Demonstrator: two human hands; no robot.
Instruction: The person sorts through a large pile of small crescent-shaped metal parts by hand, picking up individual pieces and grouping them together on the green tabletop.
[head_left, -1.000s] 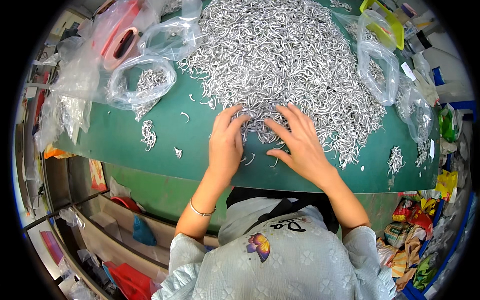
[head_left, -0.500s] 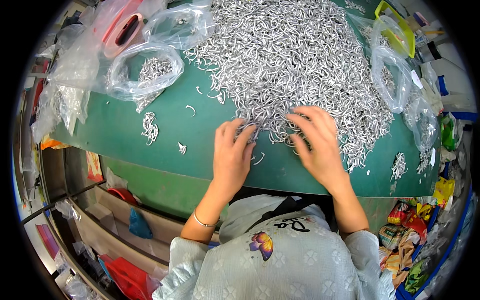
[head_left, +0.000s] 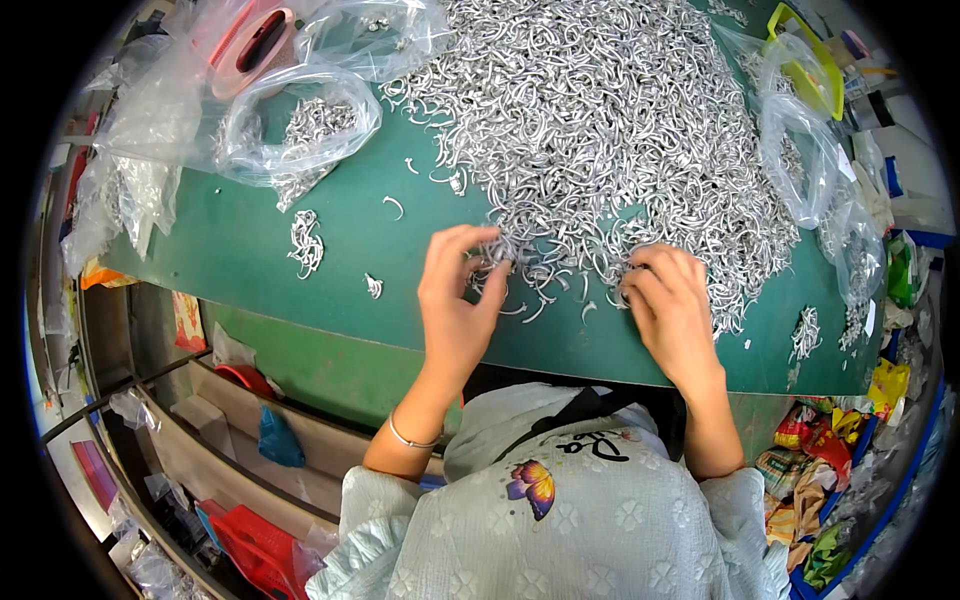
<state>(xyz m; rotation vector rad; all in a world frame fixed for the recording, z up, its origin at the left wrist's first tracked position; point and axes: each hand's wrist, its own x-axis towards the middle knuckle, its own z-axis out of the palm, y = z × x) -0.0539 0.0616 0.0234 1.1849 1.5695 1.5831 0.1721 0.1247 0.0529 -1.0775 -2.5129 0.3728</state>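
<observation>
A broad heap of small, curved silvery metal pieces [head_left: 600, 110] covers much of the green tabletop [head_left: 330, 270]. At its near edge, my left hand [head_left: 455, 285] has thumb and fingers bent around a small bunch of these pieces, slightly blurred. My right hand [head_left: 672, 300] rests at the near right part of the heap with curled fingers. Its fingertips touch the pieces, and what lies under them is hidden. Between the hands, a few loose pieces [head_left: 540, 300] are scattered thinly over the green surface.
Clear plastic bags [head_left: 245, 165] holding similar pieces lie at the left, with a pink basket [head_left: 228, 75] behind. More clear bags [head_left: 800, 190] and a yellow-green container [head_left: 825, 75] stand at the right. Small clusters [head_left: 307, 243] lie apart from the heap. Below left is a wooden shelf [head_left: 250, 455].
My right hand has moved right and toward me, its fingers curling in. My left hand has shifted slightly left. Pieces between the hands are more spread out, showing more green surface.
</observation>
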